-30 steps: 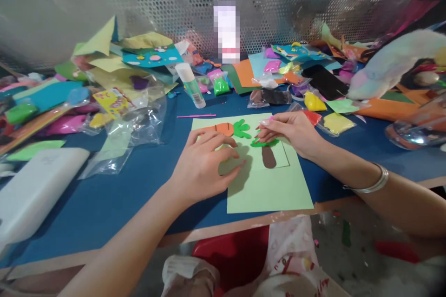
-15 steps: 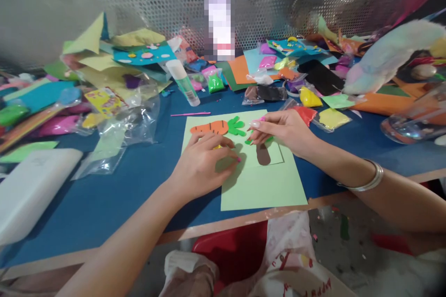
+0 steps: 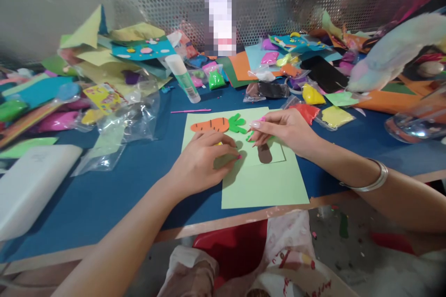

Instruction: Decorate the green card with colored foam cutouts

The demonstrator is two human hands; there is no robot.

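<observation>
On a light green paper sheet (image 3: pixel 261 190) lies an orange clay carrot (image 3: pixel 212 124) with dark stripes and green clay leaves (image 3: pixel 237 123). A brown clay shape (image 3: pixel 265 153) with green clay around its top is partly covered by my right hand (image 3: pixel 278 132). That hand is closed in a pinch with a small pink clay bit at its fingertips. My left hand (image 3: pixel 205 158) rests over the sheet below the carrot, thumb and fingers curled together, a tiny pink clay bit (image 3: pixel 239 157) at their tips. Something yellow under it is mostly hidden.
A pink stick tool (image 3: pixel 191 111) lies behind the sheet, near a standing glue stick (image 3: pixel 184 79). Bagged clay, including yellow (image 3: pixel 312 94) and red (image 3: pixel 304 112), lines the back. To the left are a plastic bag (image 3: pixel 128 116) and a white block-shaped object (image 3: pixel 38 185).
The view has shifted slightly. Both hands stay nearly in place over the sheet, with only small finger movement.
</observation>
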